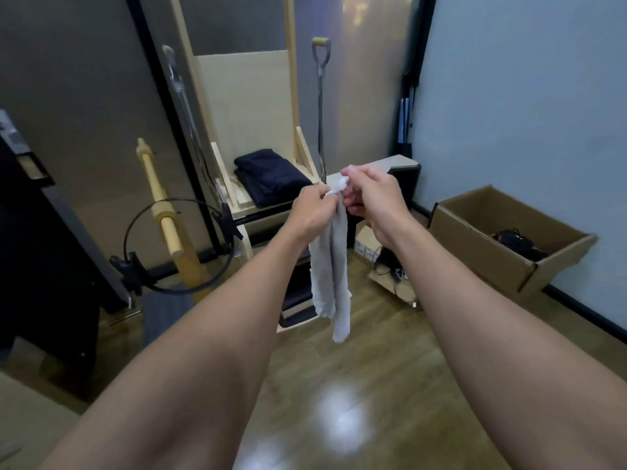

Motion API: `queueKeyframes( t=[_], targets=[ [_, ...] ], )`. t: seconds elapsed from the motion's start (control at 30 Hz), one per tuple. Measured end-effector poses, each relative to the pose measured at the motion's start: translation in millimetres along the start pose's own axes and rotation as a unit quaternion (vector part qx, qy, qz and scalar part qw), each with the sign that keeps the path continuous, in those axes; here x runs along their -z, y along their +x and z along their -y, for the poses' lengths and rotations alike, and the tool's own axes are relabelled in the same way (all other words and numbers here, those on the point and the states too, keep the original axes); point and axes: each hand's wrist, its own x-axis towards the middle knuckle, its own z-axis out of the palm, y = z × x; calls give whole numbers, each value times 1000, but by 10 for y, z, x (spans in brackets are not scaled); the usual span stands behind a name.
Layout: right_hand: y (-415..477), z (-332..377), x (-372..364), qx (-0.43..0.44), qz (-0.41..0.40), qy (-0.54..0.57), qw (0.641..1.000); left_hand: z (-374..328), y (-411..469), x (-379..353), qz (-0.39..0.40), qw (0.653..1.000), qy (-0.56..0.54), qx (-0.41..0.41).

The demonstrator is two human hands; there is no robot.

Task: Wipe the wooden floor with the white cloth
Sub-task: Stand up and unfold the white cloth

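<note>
Wiping hasn't really started, I'd say: left hand (314,208) and right hand (369,195) both pinch the top of the white cloth (332,266), which dangles in mid-air (bunched up) well above the wooden floor (373,385). All the wiping's left.

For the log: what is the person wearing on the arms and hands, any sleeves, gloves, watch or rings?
Nothing worn shows. The left hand and right hand are ungloved, with no rings visible. The left forearm and right forearm are bare to the frame edge: no sleeves, watch, bands or markings.
</note>
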Motion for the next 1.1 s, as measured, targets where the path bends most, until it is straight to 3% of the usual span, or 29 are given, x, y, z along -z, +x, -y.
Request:
queueKeyframes(
  t=[0.17, 0.33, 0.5, 0.67, 0.77, 0.9, 0.97, 1.03, 1.1],
  targets=[
    [647, -240, -139, -10, 69, 1, 998, -100, 693, 221, -33, 998, -47, 27],
    [1245, -615, -339, -17, 206, -147, 967, 20, 1418, 463, -57, 995, -69, 31],
    [2147, -857, -510, 51, 123, -325, 936, 366, 2256, 941, -120, 983, -133, 46],
    [3050, -763, -746, 106, 82, -370, 919, 787, 3123, 1353, -170, 975, -133, 57],
    [3523, -708, -834, 132, 117, -379, 908, 876, 3520, 1524, -190, 968, -148, 67],
    [4243, -749, -856, 47, 226, -416, 880, 1000, 4121, 1703, -217, 967, -117, 73],
    [4626, -842, -920, 11, 228, -452, 862, 1093, 4461, 1751, -236, 961, -111, 86],
    [4962, -933, -1051, -12, 188, -447, 874, 1227, 4795, 1756, -253, 951, -140, 112],
    [5318, -1039, -1250, -72, 151, -353, 920, 1343, 5106, 1727, -249, 939, -196, 136]
  ],
)
